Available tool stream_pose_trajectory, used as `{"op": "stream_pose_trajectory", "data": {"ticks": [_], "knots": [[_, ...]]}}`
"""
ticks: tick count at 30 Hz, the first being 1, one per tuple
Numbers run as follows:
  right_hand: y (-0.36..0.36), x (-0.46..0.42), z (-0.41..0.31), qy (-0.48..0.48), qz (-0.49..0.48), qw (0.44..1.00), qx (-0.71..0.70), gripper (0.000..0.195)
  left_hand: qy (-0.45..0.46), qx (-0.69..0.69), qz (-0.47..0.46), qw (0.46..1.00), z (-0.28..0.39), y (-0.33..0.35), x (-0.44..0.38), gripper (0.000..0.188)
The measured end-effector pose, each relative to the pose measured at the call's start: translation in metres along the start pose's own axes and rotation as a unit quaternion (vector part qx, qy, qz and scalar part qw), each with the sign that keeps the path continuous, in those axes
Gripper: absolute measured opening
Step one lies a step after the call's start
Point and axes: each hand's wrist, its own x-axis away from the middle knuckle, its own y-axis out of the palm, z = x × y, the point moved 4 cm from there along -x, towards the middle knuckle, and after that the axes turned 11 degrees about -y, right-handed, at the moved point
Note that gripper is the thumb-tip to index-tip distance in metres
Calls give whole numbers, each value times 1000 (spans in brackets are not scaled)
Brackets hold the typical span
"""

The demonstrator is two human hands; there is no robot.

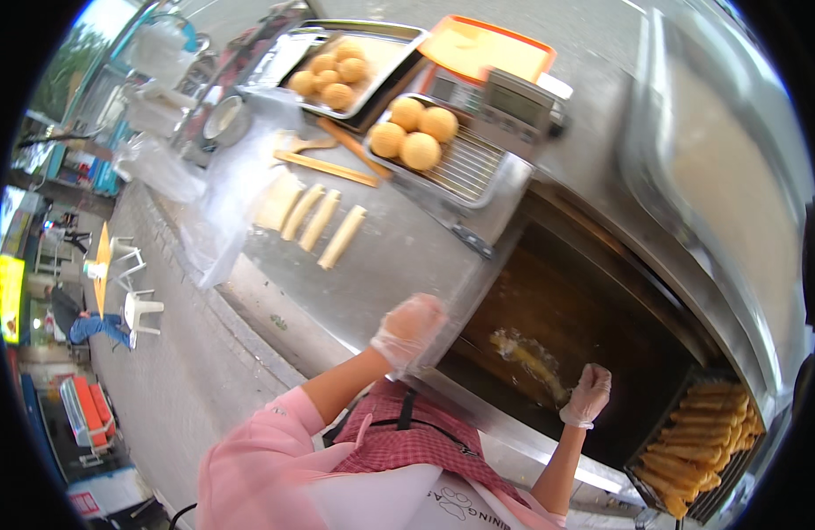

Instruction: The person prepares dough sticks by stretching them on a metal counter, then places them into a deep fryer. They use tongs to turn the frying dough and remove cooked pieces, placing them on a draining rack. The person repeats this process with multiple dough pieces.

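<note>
My left hand (410, 324), in a clear plastic glove, hovers by the near edge of the metal counter (407, 252) beside the fryer; its fingers are curled and blurred. My right hand (589, 391), gloved too, is over the dark oil of the fryer (573, 298) with fingers bent together. A pale dough strip (530, 358) bubbles in the oil, its lower end close to my right hand; whether they touch is unclear. Several raw dough strips (341, 237) lie on the counter near a flat piece of dough (278, 201) and a wooden stick (326, 168).
Fried dough sticks (699, 437) fill a wire rack at the fryer's right end. Round golden balls (420, 151) sit on a racked tray, others (338, 97) on a larger tray. A digital scale (516, 103), orange tray (487, 50) and plastic sheet (235, 179) are nearby. A person (82, 318) sits far left.
</note>
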Motion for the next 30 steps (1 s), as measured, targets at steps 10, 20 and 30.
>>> {"op": "stream_pose_trajectory", "data": {"ticks": [10, 20, 30], "knots": [[337, 28, -331, -361, -304, 879, -65, 23, -126, 102, 282, 946, -282, -79, -50, 34], [459, 21, -387, -182, -487, 847, 113, 38, -224, 136, 82, 962, -262, -98, -82, 27], [364, 106, -290, 132, -377, 872, -281, 26, -120, 437, -70, 889, -283, -96, -57, 17]]}}
